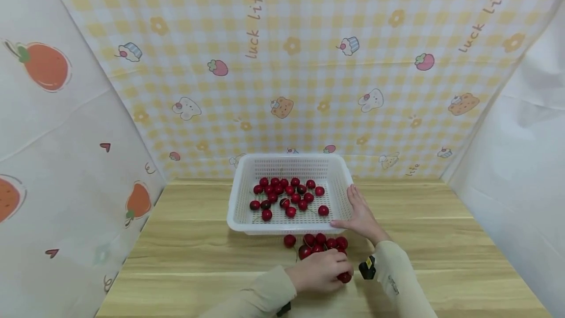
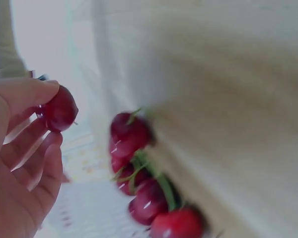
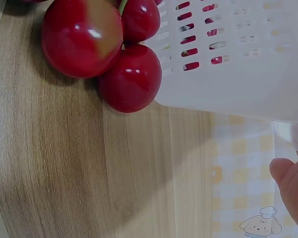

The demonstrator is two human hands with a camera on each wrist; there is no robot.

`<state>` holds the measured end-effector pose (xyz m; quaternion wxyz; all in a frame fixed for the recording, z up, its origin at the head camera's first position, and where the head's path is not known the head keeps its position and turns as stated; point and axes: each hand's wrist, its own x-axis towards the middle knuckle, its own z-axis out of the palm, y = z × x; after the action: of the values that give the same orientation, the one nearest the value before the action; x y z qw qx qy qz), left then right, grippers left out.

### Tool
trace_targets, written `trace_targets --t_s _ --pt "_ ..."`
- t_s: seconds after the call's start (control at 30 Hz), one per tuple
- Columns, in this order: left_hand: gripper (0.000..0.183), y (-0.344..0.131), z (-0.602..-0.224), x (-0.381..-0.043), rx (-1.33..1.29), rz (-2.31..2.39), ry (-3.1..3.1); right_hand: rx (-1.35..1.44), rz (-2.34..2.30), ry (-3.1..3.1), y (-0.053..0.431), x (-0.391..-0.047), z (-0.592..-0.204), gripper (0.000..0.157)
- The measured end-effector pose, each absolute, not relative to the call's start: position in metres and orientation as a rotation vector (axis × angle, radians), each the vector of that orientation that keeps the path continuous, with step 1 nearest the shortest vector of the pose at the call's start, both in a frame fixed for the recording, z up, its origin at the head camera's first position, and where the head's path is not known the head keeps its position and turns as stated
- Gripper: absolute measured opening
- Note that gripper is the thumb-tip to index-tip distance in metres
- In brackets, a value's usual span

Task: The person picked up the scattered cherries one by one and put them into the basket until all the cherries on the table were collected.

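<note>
In the left wrist view, my left hand (image 2: 25,153) pinches a dark red cherry (image 2: 61,110) between thumb and fingertips. It is low over the near side of the table in the head view, just in front of a pile of cherries (image 1: 320,239). My right hand (image 1: 362,217) rests on the near right corner of a white plastic basket (image 1: 234,210), thumb along the front rim and straight fingers against the right side. Several cherries (image 1: 290,190) lie spread over the basket's floor, some with green stems.
The basket stands at the back of the wooden table (image 1: 190,249), close to a yellow checked cloth (image 1: 291,77). Pale printed cloths (image 1: 88,131) hang at the sides. One cherry (image 1: 289,241) sits slightly left of the pile.
</note>
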<state>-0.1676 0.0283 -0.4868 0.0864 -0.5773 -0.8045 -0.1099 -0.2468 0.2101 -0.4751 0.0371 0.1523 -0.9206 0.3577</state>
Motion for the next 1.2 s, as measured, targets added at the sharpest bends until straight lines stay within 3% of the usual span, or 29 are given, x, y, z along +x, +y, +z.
trace_targets --t_s 0.3,0.6,0.9,1.2 --pt "0.026 0.000 -0.430 -0.188 -1.718 -0.551 -2.333 0.441 1.085 -2.845 0.215 -0.249 -0.474 0.118" --pt "0.025 -0.011 -0.393 -0.264 -1.521 -0.712 -2.529 0.429 1.103 -2.849 0.220 -0.249 -0.472 0.117" --pt "0.022 -0.003 -0.410 -0.330 -1.238 -0.861 -2.903 0.428 1.158 -2.826 0.217 -0.250 -0.474 0.119" --pt "0.025 0.009 -0.425 -0.346 -1.017 -0.674 -3.143 0.445 1.181 -2.811 0.211 -0.248 -0.477 0.120"
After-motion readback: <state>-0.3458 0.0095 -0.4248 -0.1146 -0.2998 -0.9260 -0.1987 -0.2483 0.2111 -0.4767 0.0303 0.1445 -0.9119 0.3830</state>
